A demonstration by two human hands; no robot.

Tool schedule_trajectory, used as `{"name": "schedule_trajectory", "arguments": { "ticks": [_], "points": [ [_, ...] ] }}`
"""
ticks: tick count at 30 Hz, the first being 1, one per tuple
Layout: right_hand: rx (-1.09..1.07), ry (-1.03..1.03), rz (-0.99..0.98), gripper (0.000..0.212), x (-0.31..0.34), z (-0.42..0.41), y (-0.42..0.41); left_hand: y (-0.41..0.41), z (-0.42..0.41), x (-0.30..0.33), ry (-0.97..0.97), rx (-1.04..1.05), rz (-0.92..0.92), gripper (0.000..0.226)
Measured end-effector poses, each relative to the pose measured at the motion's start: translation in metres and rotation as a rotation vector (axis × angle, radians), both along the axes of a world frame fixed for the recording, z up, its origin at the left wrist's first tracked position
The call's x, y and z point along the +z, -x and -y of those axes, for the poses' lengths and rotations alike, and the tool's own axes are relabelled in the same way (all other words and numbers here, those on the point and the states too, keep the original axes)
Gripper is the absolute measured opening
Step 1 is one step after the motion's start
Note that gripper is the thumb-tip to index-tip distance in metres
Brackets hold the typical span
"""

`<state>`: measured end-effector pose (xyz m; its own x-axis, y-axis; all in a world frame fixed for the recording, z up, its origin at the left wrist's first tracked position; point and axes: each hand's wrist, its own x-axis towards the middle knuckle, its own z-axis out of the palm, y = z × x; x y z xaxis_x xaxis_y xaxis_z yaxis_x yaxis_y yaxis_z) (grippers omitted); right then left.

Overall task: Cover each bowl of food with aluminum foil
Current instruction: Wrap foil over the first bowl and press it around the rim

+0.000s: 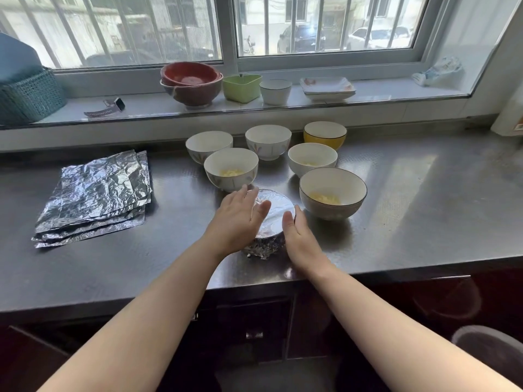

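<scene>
Two bare forearms reach up from the bottom of the frame to a foil-covered bowl [274, 219] at the centre, near the front edge of the steel counter [410, 216]. Left hand [240, 215] lies flat on the foil top, fingers straight and spread, pressing rather than gripping. Right hand [297, 236] rests against the bowl's right side with fingers straight and together; whether its fingertips press the rim is hard to tell from this angle. Foil is crumpled down around the bowl's sides.

Six uncovered bowls stand just beyond, above centre: one [230, 168] just behind the left hand with yellow food inside, a dark-rimmed one [332, 192] to the right also holding yellow food, two white ones [209, 145] [268, 141] further back, another [312, 158] right of centre, and a yellow bowl [325, 134] by the sill.

A stack of foil sheets [96, 196] lies at centre left, well apart from the bowls.
</scene>
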<state>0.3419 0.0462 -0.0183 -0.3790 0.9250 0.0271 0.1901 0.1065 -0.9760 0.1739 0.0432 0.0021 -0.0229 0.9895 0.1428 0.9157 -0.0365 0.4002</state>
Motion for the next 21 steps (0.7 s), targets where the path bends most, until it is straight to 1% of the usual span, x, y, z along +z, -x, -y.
{"name": "schedule_trajectory", "arguments": {
  "ticks": [2,4,5,6,7,8,9,11,12,14,15,17,19,21],
  "points": [
    [0.048,-0.018,0.077,0.086,0.010,-0.004,-0.008,0.003,0.001,0.007,0.015,-0.028,0.136,0.108],
    [0.087,-0.055,0.085,0.070,0.009,-0.009,-0.019,0.010,0.001,0.014,-0.065,-0.062,0.350,0.106],
    [0.128,-0.068,0.094,0.068,0.008,-0.011,-0.022,0.015,0.003,0.016,-0.099,-0.100,0.476,0.098],
    [0.149,-0.088,0.110,0.081,0.002,-0.016,-0.025,0.017,0.008,0.019,-0.102,-0.135,0.601,0.088],
    [0.165,-0.112,0.141,0.093,0.000,-0.017,-0.025,0.019,0.014,0.020,-0.062,-0.143,0.699,0.082],
    [0.169,-0.127,0.173,0.100,-0.001,-0.017,-0.026,0.018,0.021,0.023,-0.007,-0.135,0.786,0.080],
    [0.171,-0.137,0.193,0.101,-0.004,-0.019,-0.026,0.018,0.027,0.023,0.046,-0.104,0.856,0.079],
    [0.175,-0.158,0.219,0.093,-0.003,-0.017,-0.025,0.017,0.033,0.018,0.093,-0.069,0.937,0.073],
    [0.166,-0.175,0.215,0.089,-0.002,-0.015,-0.023,0.016,0.033,0.014,0.096,-0.061,0.983,0.067],
    [0.131,-0.170,0.204,0.089,-0.003,-0.013,-0.020,0.015,0.030,0.007,0.085,-0.007,1.092,0.052],
    [0.133,-0.171,0.216,0.089,-0.003,-0.013,-0.019,0.015,0.030,0.003,0.082,0.022,1.155,0.050],
    [0.146,-0.171,0.236,0.092,-0.004,-0.013,-0.018,0.014,0.027,-0.004,0.081,0.046,1.239,0.056],
    [0.144,-0.161,0.259,0.097,-0.005,-0.014,-0.017,0.010,0.027,-0.008,0.077,0.062,1.273,0.057],
    [0.144,-0.174,0.284,0.096,-0.003,-0.012,-0.016,0.007,0.027,-0.008,0.075,0.090,1.295,0.057]
  ]
}}
